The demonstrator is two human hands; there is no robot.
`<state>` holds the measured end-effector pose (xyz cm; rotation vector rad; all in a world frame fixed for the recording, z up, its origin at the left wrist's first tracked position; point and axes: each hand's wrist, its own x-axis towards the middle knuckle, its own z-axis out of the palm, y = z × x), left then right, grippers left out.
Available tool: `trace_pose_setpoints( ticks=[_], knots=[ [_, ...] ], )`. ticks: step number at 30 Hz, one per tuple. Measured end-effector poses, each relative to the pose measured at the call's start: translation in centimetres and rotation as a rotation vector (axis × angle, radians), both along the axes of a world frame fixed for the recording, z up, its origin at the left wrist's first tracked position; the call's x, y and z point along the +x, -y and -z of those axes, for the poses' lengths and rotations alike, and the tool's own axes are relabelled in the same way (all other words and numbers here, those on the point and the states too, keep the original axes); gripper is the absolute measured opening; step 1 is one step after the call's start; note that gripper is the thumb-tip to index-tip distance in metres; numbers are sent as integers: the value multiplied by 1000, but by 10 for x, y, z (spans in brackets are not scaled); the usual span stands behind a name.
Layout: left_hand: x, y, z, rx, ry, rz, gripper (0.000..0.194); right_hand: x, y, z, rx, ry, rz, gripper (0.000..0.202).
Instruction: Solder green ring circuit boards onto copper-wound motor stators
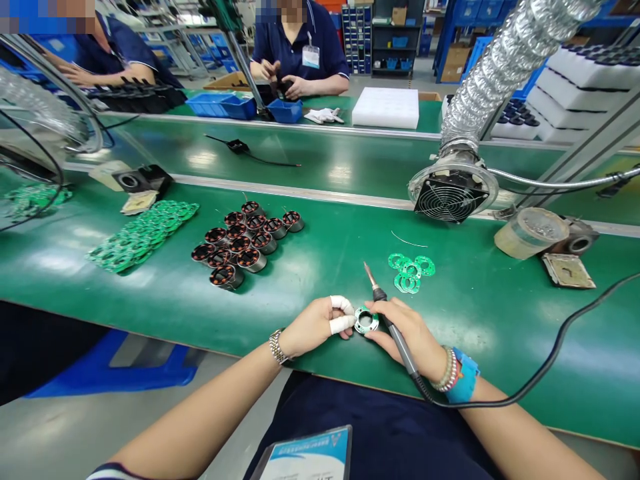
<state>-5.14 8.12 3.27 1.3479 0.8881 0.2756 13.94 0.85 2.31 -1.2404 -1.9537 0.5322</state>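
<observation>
My left hand [320,323], with white wrappings on thumb and forefinger, is closed at the left edge of a ring-shaped green circuit board [359,328]. What lies under the board is mostly hidden. In my right hand [417,337] rests a soldering iron [400,343], its tip pointing up and away from the board. The thumb and fingertips of that same hand also touch the board's right side. Just beyond, several loose green ring boards [411,270] overlap on the bench.
Copper-wound stators [250,260] stand grouped left of centre. Farther left lies a stack of green boards [145,233]. A fan on a foil duct [450,193] hangs at right, above a round tub [530,233] and soldering stand [575,243]. Two co-workers sit opposite.
</observation>
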Motion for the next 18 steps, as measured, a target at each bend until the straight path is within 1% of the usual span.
trace_pose_setpoints(
  ticks=[2,4,7,9,11,13,15,18],
  knots=[
    [2,0,-2,-18,-27,-10,17,0,0,1,5,-2,1,33],
    [2,1,-3,21,-60,-11,16,0,0,1,8,-8,-2,32],
    [3,1,-6,83,-15,-37,17,0,0,2,2,-13,-5,34],
    [4,-2,-6,21,64,-74,23,-1,1,3,-3,-11,0,36],
    [7,-5,-6,-102,113,-97,30,-1,1,3,-2,-16,2,36],
    [10,-5,-5,-191,129,-108,31,0,-1,2,-9,-22,-8,35],
    [13,0,-4,-210,137,-123,29,2,-4,1,-25,-38,-25,35],
    [10,13,-1,-193,154,-167,29,10,-7,-2,-83,-73,-68,36]
  ],
)
